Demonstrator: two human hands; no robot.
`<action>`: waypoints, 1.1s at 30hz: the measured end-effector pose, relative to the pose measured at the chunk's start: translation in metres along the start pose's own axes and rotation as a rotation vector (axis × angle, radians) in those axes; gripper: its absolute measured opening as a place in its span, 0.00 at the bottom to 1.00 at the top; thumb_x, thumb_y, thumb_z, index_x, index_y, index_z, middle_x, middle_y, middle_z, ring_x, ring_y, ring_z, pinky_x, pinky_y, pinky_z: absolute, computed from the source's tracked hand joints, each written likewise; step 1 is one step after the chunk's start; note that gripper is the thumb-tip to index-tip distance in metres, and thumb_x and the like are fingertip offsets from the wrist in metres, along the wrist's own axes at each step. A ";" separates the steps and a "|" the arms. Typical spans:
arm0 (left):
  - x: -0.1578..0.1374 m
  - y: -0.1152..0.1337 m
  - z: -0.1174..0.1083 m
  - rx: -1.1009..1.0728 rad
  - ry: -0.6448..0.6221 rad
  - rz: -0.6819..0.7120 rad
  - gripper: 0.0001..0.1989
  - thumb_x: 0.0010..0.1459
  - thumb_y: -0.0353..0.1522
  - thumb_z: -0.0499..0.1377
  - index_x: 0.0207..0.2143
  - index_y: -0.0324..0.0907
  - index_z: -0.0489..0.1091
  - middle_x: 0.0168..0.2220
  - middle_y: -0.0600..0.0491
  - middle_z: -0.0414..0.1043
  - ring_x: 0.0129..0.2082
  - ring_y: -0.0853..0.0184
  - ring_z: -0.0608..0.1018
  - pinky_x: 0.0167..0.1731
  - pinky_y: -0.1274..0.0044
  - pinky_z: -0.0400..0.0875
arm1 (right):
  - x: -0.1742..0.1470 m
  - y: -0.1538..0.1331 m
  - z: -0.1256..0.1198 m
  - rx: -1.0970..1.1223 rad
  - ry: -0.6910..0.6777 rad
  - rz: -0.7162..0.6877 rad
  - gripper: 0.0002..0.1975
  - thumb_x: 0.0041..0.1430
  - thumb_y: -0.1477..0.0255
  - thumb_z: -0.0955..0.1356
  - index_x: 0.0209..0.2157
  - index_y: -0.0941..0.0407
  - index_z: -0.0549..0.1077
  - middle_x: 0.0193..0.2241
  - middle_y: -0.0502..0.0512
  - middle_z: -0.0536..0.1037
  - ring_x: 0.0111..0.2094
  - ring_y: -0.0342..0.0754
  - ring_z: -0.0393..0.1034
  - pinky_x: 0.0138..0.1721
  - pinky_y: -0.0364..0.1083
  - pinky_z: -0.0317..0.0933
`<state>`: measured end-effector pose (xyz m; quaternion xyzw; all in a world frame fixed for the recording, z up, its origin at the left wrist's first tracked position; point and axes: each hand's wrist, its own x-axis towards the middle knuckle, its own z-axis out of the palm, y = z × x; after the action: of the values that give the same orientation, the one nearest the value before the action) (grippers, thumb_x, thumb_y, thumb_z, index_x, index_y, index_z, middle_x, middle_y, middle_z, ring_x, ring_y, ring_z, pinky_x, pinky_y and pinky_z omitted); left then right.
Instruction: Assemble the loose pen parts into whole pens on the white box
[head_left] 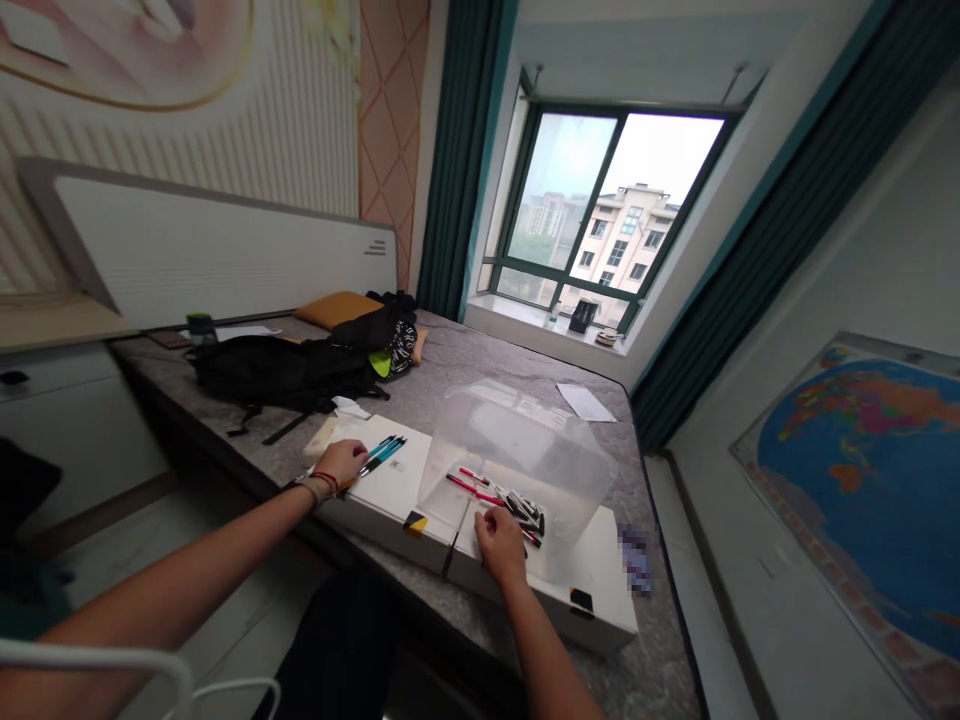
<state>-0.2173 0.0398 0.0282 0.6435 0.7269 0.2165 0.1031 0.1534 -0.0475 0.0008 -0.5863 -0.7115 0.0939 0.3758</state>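
Observation:
My left hand (341, 464) rests at the left end of the white boxes, its fingers bent together. It is right beside several blue pens (385, 454) lying side by side, close to their near ends; whether it grips one is hidden. My right hand (499, 545) is curled at the open near side of a clear plastic bin (517, 440) tipped over on the boxes. Just past its fingers, a red pen (475, 487) and a loose pile of black and white pens (523, 508) lie in the bin. What the right fingers hold, if anything, cannot be made out.
Two white boxes (409, 497) stand end to end on the grey mattress (472, 350). Behind my left hand lies a black backpack (289, 370). White paper (586, 402) lies beyond the bin. A white cable or tube (97, 655) crosses the lower left.

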 end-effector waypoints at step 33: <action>-0.003 0.004 -0.011 0.112 -0.086 -0.083 0.14 0.46 0.40 0.55 0.29 0.43 0.76 0.33 0.46 0.77 0.33 0.60 0.76 0.33 0.75 0.67 | 0.000 -0.002 0.000 -0.003 0.004 -0.014 0.11 0.58 0.65 0.61 0.25 0.55 0.67 0.25 0.53 0.70 0.28 0.47 0.64 0.32 0.43 0.54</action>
<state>-0.2183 0.0352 0.0395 0.6265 0.7587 0.1431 0.1069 0.1522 -0.0482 0.0016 -0.5820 -0.7150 0.0889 0.3770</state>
